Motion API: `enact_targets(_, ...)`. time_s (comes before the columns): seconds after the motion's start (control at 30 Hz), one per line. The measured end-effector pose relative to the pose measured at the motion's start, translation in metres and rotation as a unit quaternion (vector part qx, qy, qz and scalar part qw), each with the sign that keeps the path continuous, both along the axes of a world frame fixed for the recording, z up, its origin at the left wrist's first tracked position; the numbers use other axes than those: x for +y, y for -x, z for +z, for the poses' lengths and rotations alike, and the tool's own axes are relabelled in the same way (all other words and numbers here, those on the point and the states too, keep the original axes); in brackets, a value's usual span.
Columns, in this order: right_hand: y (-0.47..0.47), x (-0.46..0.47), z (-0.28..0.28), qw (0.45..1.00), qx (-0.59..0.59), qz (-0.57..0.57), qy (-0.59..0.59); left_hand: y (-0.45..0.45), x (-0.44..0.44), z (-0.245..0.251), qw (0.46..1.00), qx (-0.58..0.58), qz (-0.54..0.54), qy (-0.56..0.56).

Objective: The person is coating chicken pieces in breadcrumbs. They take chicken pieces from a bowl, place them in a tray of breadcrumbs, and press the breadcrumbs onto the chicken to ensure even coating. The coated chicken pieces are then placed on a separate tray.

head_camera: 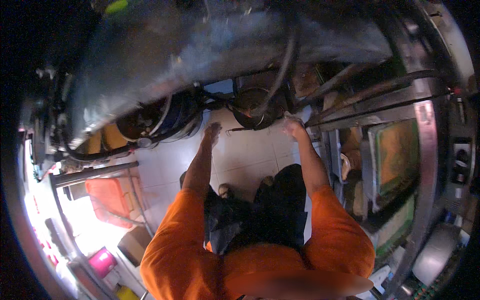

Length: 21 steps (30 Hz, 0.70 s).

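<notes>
Above the tiled floor, both of my bare hands reach forward and are blurred by motion. My left hand (213,132) is left of a dark round vessel (245,116), with a gap of floor visible between them. Its fingers are too dim to make out. My right hand (293,126) is beside the vessel's right side; whether it touches the vessel or grips anything is unclear. A thin dark hook (234,131) sticks out at the vessel's front left. Overhead, a dark metal surface (210,48) hides part of what lies behind the vessel.
Dark hoses or pipes (112,152) run below the metal surface's edge. Round containers (180,120) stand underneath at left. On my right is a metal frame (427,150) with green-edged trays (399,157). An orange plastic tub (108,200) and a pink container (102,261) are at left.
</notes>
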State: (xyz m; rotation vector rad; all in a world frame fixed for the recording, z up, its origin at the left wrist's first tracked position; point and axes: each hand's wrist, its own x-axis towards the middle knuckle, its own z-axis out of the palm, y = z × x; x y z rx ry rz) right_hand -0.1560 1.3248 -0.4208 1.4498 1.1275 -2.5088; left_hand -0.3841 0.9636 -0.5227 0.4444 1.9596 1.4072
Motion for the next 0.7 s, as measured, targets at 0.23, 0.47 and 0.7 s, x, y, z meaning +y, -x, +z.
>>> enact_targets(0.23,0.040,0.040,-0.131,0.991,-0.034,-0.058,-0.116,0.061,0.101,-0.174,0.842,-0.454,0.177,-0.233)
enact_targets(0.47,0.048,0.059,-0.173,0.978,-0.041,-0.106,-0.177,0.074,0.118,-0.175,0.914,0.310,-0.164,0.205)
enact_targets(0.7,0.024,0.022,-0.172,0.973,-0.059,-0.114,-0.192,0.025,0.068,-0.150,0.952,0.248,-0.112,0.138)
